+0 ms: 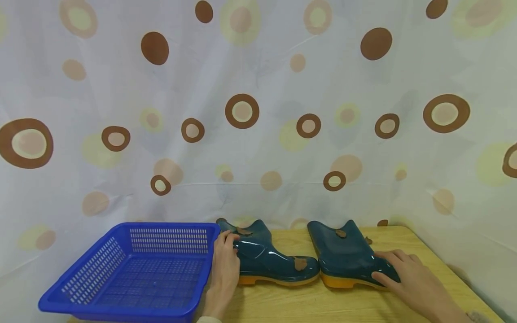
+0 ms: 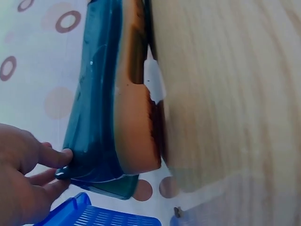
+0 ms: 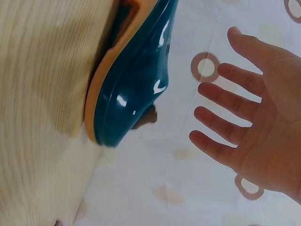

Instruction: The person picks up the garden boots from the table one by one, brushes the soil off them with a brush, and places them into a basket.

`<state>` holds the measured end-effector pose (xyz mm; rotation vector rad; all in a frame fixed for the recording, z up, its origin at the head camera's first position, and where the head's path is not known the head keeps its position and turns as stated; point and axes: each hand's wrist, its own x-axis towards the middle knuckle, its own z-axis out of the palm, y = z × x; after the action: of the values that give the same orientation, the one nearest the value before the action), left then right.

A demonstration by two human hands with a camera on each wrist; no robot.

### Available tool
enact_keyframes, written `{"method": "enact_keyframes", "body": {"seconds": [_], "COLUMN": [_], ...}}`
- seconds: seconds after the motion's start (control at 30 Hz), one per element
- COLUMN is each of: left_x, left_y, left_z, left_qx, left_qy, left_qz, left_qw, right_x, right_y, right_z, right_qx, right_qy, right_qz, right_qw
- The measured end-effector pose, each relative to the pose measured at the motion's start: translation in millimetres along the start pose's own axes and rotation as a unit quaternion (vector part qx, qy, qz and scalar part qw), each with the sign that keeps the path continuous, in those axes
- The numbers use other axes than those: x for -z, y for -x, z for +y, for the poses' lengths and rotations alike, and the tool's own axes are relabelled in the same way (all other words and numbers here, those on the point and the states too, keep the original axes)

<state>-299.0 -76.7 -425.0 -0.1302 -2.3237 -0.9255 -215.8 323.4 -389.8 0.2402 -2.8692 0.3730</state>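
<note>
On the wooden surface [image 1: 291, 300], two dark teal boots with orange soles stand in line, soles down and toes pointing right. The left boot [image 1: 278, 264] sits beside the blue plastic basket [image 1: 133, 310]; its toe meets or nearly meets the heel of the right boot [image 1: 341, 255]. Brown pieces [image 1: 300, 263] are fixed to both boots.

Left hand [image 1: 225, 264]: located between basket and left boot; thumb and fingers pinch the rear of the left boot, as shown in the left wrist view. Right hand [image 1: 412, 280]: located at the toe of the right boot; fingers straight and spread, thumb apart. Contact with the toe cannot be confirmed.

Behind the surface hangs a pale sheet [image 1: 274, 76] printed with brown, beige and yellowish circles.
</note>
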Motion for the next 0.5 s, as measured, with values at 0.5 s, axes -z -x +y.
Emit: {"method": "enact_keyframes", "body": {"seconds": [0.5], "left_x": [11.1], "left_y": [1.1], "left_z": [-2.5], "left_qx": [0.096], "left_qy": [0.012], "left_qz": [-0.072], "left_qw": [0.9927], "right_x": [-7.4], "right_y": [33.2], "right_z": [79.6], "right_qx": [-0.04], "right_qy": [0.059], "right_qz": [-0.046], "right_qw": [0.996]}}
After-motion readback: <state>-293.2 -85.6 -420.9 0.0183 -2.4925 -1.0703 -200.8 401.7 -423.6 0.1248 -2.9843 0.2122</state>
